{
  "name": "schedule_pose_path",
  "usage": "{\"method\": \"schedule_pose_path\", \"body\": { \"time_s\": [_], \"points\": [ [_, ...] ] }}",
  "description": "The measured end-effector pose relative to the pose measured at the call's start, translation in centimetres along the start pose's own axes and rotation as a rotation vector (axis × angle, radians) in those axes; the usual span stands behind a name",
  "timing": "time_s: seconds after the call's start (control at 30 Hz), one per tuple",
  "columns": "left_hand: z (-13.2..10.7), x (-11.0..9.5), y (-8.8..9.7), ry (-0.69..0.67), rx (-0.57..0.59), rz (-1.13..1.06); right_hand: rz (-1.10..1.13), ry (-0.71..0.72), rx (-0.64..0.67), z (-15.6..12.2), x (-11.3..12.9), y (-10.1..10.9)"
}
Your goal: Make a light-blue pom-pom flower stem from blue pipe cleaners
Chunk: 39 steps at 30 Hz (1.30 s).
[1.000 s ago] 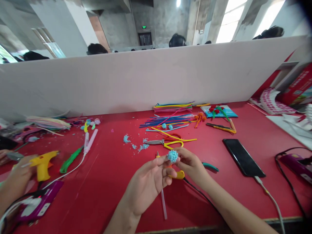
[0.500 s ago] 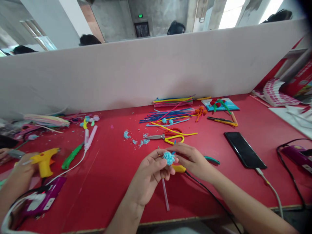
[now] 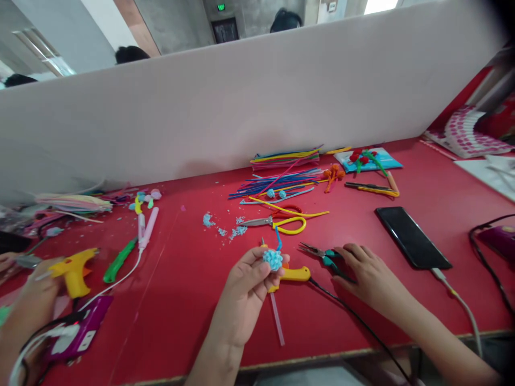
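My left hand (image 3: 251,292) is closed, pinching a light-blue fluffy ball (image 3: 272,260) between thumb and fingers. A darker blue stem (image 3: 278,237) sticks up from the ball. To the right, my right hand (image 3: 368,276) has its fingers closed around the teal and black handles of needle-nose pliers (image 3: 322,253), whose jaws point left over the table. Beneath my left hand lies a yellow glue gun (image 3: 296,274), partly hidden, with a clear glue stick (image 3: 277,319) projecting toward me. Scissors (image 3: 290,224) with yellow handles rest just beyond.
Pipe cleaners (image 3: 277,182) lie in bundles near the white partition (image 3: 225,112). Blue fuzz scraps (image 3: 238,230) are scattered left of the scissors. A phone (image 3: 412,237) is on the right, plugged into a cable. Another person's hand (image 3: 42,284) is beside a second yellow glue gun (image 3: 74,271) at left.
My right hand has left the blue ball and moved right to the pliers, which now show more fully. My left hand still holds the ball. The view has shifted slightly.
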<state>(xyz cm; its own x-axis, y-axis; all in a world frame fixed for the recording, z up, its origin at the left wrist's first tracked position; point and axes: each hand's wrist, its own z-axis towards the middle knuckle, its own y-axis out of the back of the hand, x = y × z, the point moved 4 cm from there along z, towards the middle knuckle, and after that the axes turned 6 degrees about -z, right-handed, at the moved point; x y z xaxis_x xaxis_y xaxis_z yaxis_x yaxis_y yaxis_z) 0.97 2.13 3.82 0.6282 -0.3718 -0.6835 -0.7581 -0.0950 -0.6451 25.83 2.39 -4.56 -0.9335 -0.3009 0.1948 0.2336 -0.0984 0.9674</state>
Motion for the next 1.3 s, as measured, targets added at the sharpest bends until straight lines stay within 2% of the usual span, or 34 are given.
{"method": "schedule_pose_path", "body": {
  "time_s": [0.13, 0.23, 0.37, 0.47, 0.53, 0.6, 0.73, 0.8, 0.93, 1.3],
  "points": [
    [-0.2, -0.2, 0.0, -0.008, -0.003, 0.030, 0.190, -0.065, 0.013, 0.4, 0.5, 0.7],
    [-0.3, -0.5, 0.1, -0.038, -0.011, 0.050, 0.521, -0.214, 0.049, 0.4, 0.4, 1.1],
    [-0.1, -0.2, 0.3, -0.049, -0.024, 0.069, 1.043, -0.327, 0.211, -0.2, 1.1, 1.1],
    [0.1, 0.2, 0.2, -0.020, 0.009, 0.071, 1.205, -0.376, 0.261, -0.8, 2.1, 1.6],
    [0.2, 0.3, 0.1, -0.001, 0.033, 0.073, 1.131, -0.339, 0.275, -1.3, 2.9, 2.3],
    [0.2, 0.3, 0.0, -0.003, 0.039, 0.084, 0.985, -0.232, 0.263, -1.8, 3.8, 3.4],
    [0.1, 0.1, -0.1, -0.031, 0.041, 0.115, 0.622, -0.037, 0.018, -2.4, 5.3, 6.6],
    [-0.1, 0.1, -0.2, -0.020, 0.045, 0.121, 0.501, 0.054, -0.027, -2.4, 6.1, 7.6],
    [-0.4, 0.1, -0.2, 0.009, 0.048, 0.100, 0.433, 0.167, -0.042, -2.1, 7.3, 8.5],
    [-1.0, -0.2, -0.7, -0.015, 0.025, 0.095, 0.385, 0.202, -0.060, -2.0, 7.6, 8.7]
  ]
}}
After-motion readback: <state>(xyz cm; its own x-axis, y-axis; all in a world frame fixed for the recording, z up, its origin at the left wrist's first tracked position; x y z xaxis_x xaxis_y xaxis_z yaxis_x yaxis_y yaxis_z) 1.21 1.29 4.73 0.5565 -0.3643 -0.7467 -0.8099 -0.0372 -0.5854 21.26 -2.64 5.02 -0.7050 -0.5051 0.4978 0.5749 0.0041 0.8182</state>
